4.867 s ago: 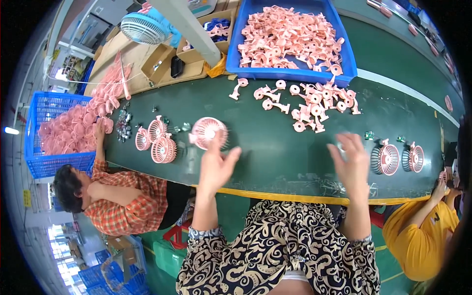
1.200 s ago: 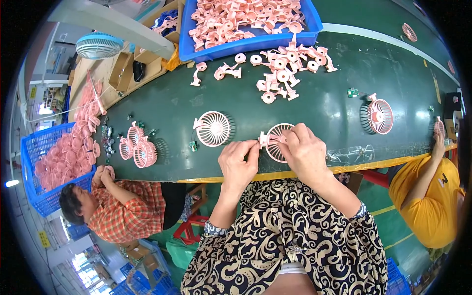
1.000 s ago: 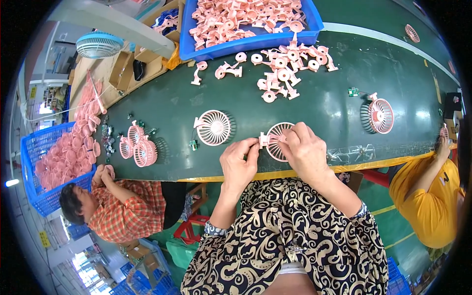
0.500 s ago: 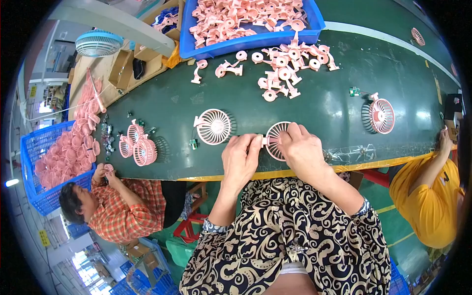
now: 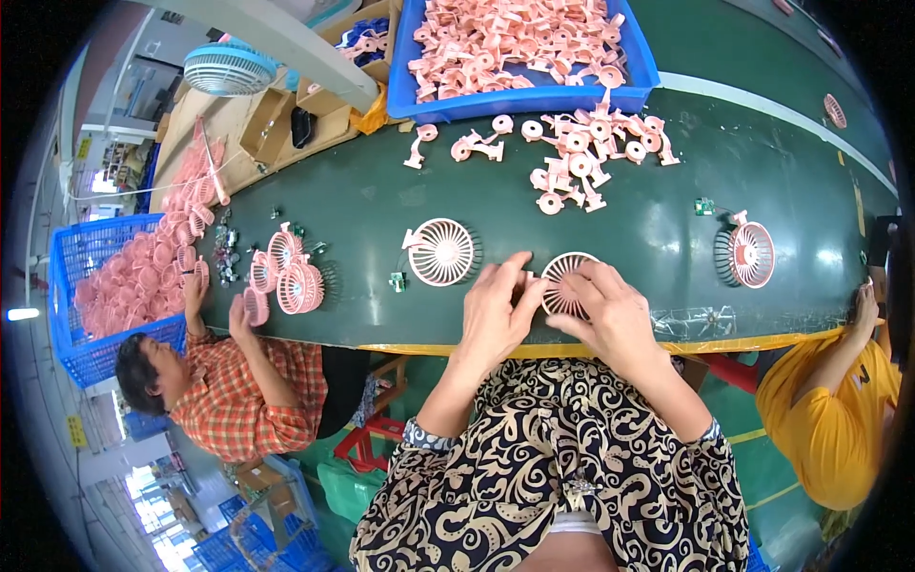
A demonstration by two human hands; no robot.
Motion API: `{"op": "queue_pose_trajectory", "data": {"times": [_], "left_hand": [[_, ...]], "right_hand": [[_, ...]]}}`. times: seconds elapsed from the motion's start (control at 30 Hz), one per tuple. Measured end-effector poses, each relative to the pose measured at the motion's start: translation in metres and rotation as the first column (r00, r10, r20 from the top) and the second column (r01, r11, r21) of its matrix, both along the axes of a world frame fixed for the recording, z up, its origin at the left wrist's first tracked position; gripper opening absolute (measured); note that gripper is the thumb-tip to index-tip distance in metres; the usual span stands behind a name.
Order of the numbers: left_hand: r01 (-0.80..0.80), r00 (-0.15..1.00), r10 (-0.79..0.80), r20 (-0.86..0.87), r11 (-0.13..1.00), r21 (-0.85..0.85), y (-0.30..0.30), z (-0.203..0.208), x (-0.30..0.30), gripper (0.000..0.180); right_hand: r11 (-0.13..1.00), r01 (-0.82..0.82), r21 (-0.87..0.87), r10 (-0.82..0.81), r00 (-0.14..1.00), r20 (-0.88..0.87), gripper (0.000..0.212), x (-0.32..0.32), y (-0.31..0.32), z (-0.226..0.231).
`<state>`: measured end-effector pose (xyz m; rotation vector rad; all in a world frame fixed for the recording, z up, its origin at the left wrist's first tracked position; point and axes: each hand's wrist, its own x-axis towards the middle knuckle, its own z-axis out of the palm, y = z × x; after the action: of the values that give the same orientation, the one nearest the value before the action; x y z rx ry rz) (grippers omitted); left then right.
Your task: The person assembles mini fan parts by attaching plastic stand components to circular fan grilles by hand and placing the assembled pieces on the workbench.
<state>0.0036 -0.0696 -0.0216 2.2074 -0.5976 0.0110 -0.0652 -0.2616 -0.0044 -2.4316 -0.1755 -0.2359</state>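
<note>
A round pink fan cage [image 5: 560, 303] with thin radial ribs lies on the bench edge in front of me. My left hand [image 5: 498, 307] is at its left side, thumb and forefinger around the small pink neck. Over its right half curls my right hand [image 5: 615, 313], fingers on the ribs and thumb at the near rim, so part of the cage is hidden. Left of my hands, another pink fan cage [image 5: 444, 253] rests with a small green circuit board [image 5: 397, 282] beside it. Farther right stands a third cage [image 5: 753, 255], wired to a green board [image 5: 704, 207].
Pink brackets [image 5: 577, 157] lie in a loose heap beyond my hands, below a blue tray [image 5: 534, 103] full of them. Several cages [image 5: 299, 288] cluster at left near a co-worker [image 5: 243, 391]. A blue basket [image 5: 86, 250] overflows with cages. Another person [image 5: 829, 410] sits at right.
The scene has shifted slightly right in view. My right hand has loosened from a tight curl and its thumb now shows at the near rim. The left co-worker's hands have moved apart.
</note>
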Motion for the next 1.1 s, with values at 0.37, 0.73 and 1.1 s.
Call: {"op": "queue_pose_trajectory", "data": {"times": [0.37, 0.73, 1.1], "left_hand": [[-0.414, 0.902, 0.370, 0.225, 0.888, 0.199, 0.105, 0.005, 0.041, 0.049], [-0.354, 0.935, 0.342, 0.090, 0.916, 0.188, 0.075, 0.006, 0.020, 0.015], [-0.354, 0.935, 0.354, -0.036, 0.935, 0.020, 0.056, 0.001, 0.012, 0.010]], "right_hand": [[0.736, 0.643, -0.212, -0.655, 0.755, 0.017, 0.032, -0.037, -0.123, 0.010], [0.821, 0.565, -0.080, -0.543, 0.816, 0.197, 0.034, 0.075, -0.135, -0.001], [0.822, 0.562, -0.091, -0.541, 0.821, 0.180, 0.031, 0.105, -0.141, -0.032]]}}
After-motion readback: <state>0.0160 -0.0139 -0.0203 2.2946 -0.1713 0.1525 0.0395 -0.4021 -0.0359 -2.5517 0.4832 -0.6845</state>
